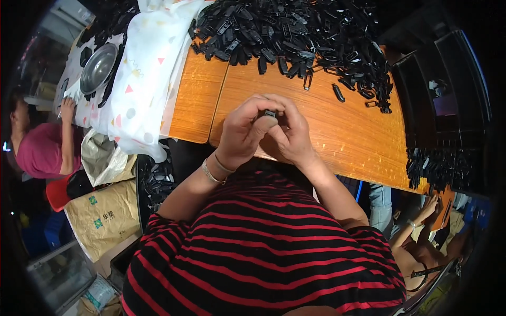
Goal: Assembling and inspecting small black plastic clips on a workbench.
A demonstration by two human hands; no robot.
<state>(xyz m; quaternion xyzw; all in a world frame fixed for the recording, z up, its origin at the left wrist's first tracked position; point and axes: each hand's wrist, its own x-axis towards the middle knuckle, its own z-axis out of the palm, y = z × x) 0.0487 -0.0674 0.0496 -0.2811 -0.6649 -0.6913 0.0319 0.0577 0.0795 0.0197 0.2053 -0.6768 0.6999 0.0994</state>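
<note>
Both my hands meet over the near edge of the orange wooden table (342, 131). Between the fingertips sits a small black plastic part (270, 113). My left hand (243, 131) pinches it from the left, with a bracelet on that wrist. My right hand (291, 131) closes on it from the right. A large heap of similar black plastic parts (295, 31) lies at the far side of the table, with a few loose ones (338, 92) nearer to me. My red and black striped shirt fills the lower middle.
A white patterned cloth (142, 73) covers the table's left part, with a metal bowl (98, 68) on it. A person in a pink top (45, 147) sits at the left. Black trays (448, 89) stand at the right, another person's hand (428, 208) below them. Paper sacks (105, 210) lie lower left.
</note>
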